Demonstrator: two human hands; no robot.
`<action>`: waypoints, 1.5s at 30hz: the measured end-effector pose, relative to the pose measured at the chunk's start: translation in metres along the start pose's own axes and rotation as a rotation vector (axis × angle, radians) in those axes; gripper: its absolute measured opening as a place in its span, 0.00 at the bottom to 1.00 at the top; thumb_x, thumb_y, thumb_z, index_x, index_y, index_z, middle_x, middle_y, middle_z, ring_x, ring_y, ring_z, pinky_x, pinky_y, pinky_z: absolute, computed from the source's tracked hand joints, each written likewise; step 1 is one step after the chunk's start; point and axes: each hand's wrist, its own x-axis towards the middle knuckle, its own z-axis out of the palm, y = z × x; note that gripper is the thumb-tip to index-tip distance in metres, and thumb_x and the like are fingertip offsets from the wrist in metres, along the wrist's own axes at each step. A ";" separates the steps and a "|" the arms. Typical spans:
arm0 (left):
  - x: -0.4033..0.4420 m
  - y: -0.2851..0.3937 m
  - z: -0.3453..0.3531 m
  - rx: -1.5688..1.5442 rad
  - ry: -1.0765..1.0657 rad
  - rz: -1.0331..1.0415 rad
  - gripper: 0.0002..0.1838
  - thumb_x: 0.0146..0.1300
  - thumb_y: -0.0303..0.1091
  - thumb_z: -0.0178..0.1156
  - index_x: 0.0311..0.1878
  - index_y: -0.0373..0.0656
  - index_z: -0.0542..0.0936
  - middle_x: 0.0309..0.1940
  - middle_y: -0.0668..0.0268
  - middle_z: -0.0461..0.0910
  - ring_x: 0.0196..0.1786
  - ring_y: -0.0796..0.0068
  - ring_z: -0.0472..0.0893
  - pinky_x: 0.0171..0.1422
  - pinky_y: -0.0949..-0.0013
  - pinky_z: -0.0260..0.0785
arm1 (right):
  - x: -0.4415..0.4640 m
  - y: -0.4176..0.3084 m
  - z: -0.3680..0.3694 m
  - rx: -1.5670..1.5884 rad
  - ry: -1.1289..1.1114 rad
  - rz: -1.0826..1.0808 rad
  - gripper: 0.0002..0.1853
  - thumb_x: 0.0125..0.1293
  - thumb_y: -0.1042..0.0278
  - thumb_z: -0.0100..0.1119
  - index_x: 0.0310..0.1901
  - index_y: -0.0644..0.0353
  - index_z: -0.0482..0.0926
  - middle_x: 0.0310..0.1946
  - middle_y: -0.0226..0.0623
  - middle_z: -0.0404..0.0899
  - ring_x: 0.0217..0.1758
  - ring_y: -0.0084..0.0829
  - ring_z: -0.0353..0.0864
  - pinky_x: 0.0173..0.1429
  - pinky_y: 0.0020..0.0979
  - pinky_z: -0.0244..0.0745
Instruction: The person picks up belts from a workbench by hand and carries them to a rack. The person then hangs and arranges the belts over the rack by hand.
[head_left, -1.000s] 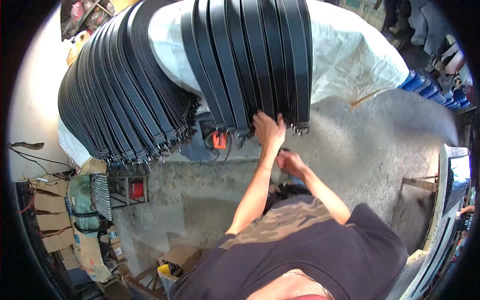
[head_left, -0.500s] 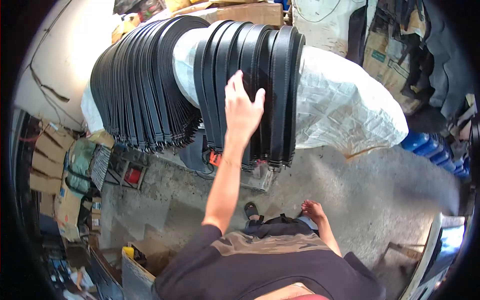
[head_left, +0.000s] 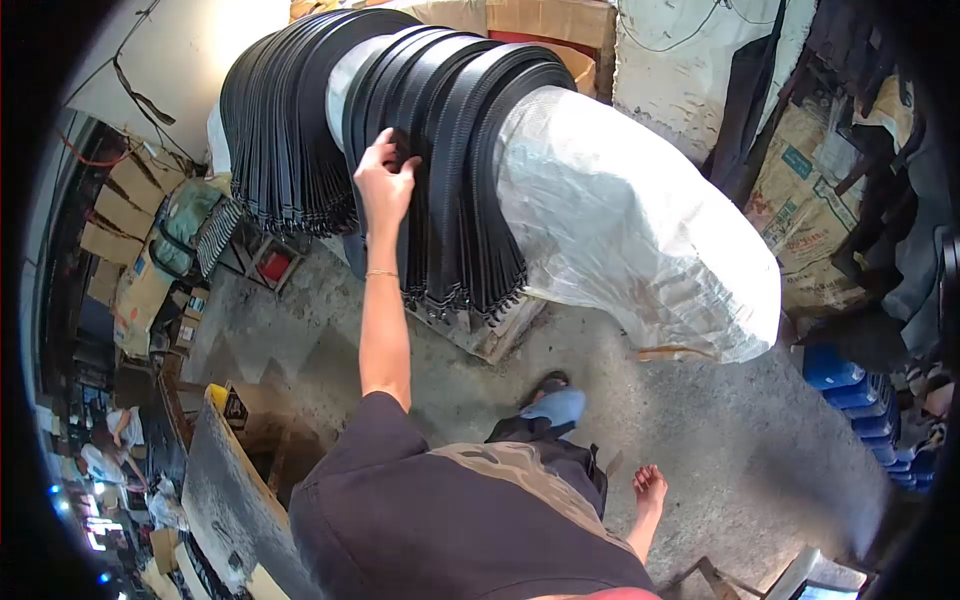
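Note:
Black belt-like straps [head_left: 460, 150] with ridged edges hang in a bunch over a bulky roll wrapped in white woven plastic [head_left: 620, 210]. On the left side of this bunch rests my left hand [head_left: 385, 190], its fingers bent against the straps and its thumb apart from them. A second, tightly packed bunch of black straps [head_left: 290, 120] hangs farther left over the same roll. Low beside my body hangs my right hand [head_left: 650, 487], away from the straps, with loosely bent fingers and nothing seen in it.
Blue containers [head_left: 855, 400] stand at the right, below stacked sacks [head_left: 810, 230]. An open-topped box [head_left: 230, 480] is close by my left side. Cardboard [head_left: 130, 240] leans at the far left. Other people [head_left: 110, 455] are in the background at lower left.
My left hand has moved left across the straps, its fingers now more bent. The right-hand bunch hangs fanned out differently. My view has shifted, and my right hand hangs with fingers less stretched.

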 end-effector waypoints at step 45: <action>-0.051 0.529 0.294 0.519 -0.310 0.247 0.16 0.65 0.51 0.58 0.39 0.47 0.80 0.34 0.61 0.82 0.35 0.66 0.77 0.32 0.66 0.75 | 0.298 -0.500 0.420 -1.540 -1.455 -0.327 0.09 0.68 0.69 0.61 0.46 0.64 0.80 0.35 0.31 0.82 0.36 0.21 0.81 0.43 0.25 0.76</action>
